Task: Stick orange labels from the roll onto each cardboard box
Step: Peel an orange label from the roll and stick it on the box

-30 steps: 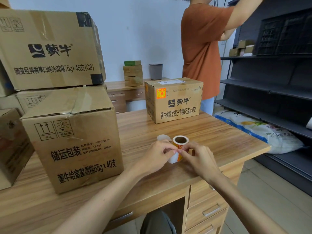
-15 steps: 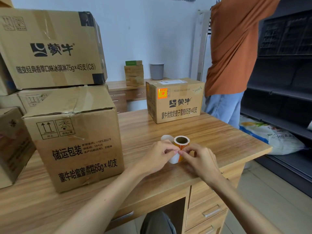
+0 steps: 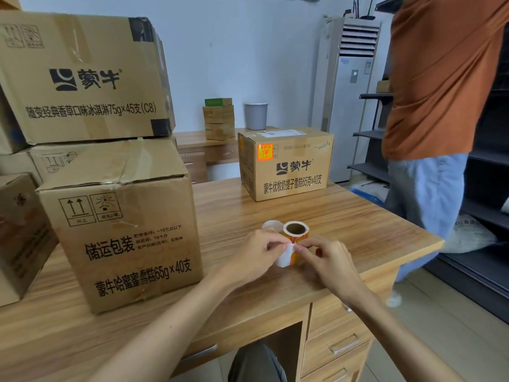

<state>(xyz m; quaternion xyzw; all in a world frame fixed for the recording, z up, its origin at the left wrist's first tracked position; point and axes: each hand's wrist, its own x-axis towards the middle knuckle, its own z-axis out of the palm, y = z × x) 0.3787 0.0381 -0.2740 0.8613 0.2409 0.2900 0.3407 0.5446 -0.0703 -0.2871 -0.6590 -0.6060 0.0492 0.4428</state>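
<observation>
**Head view.** The label roll (image 3: 296, 232) stands on end near the front edge of the wooden desk (image 3: 358, 224), core upward so that the strip can unwind sideways. The left hand (image 3: 256, 255) pinches the white backing strip (image 3: 285, 256) curling off the roll, which holds it taut. The right hand (image 3: 327, 263) pinches at the orange edge on the roll, apparently to lift one label free; peeling seems to be the step in hand.

- **12 o'clock from the roll:** a small carton (image 3: 286, 172) already bears an orange label (image 3: 265, 152) on its near face.
- **9 o'clock:** a larger carton (image 3: 121, 230) shows no label. Its printed face is turned toward the worker, so it is probably the next target.
- **10 o'clock:** a stacked carton (image 3: 82, 78) sits behind and above the larger one.
- **2 o'clock:** a bystander (image 3: 440, 78) stands beside the desk.
</observation>
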